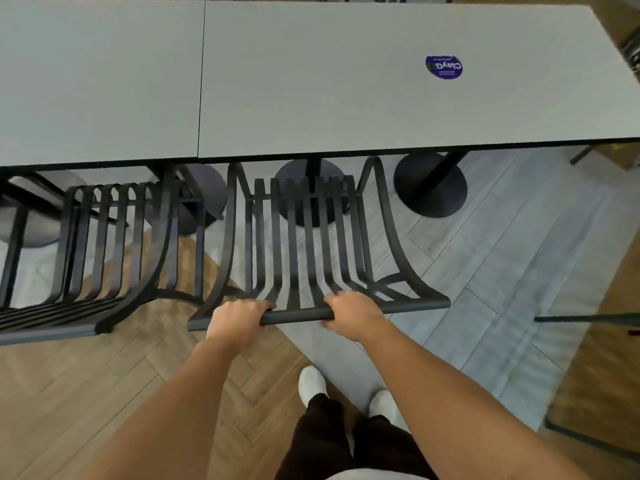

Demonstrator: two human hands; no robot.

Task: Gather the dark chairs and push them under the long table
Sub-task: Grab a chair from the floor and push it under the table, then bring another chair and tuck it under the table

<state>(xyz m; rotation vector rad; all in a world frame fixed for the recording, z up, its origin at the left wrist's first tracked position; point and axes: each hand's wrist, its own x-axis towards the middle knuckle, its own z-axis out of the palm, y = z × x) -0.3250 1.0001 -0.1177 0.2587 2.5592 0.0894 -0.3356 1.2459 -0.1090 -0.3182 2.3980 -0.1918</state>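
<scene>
A dark slatted chair [298,237] stands right in front of me, its seat partly under the near edge of the long grey table [311,81]. My left hand [235,320] grips the top rail of its backrest left of centre. My right hand [353,313] grips the same rail right of centre. A second dark slatted chair [104,244] stands to the left beside the first, also partly under the table edge. The table is made of two tops joined at a seam.
Round black pedestal bases [433,188] hold the table up behind the chair. A blue round sticker [444,66] lies on the right top. Thin dark furniture legs [585,319] show at the right edge. My feet in white shoes [311,382] stand on the herringbone floor.
</scene>
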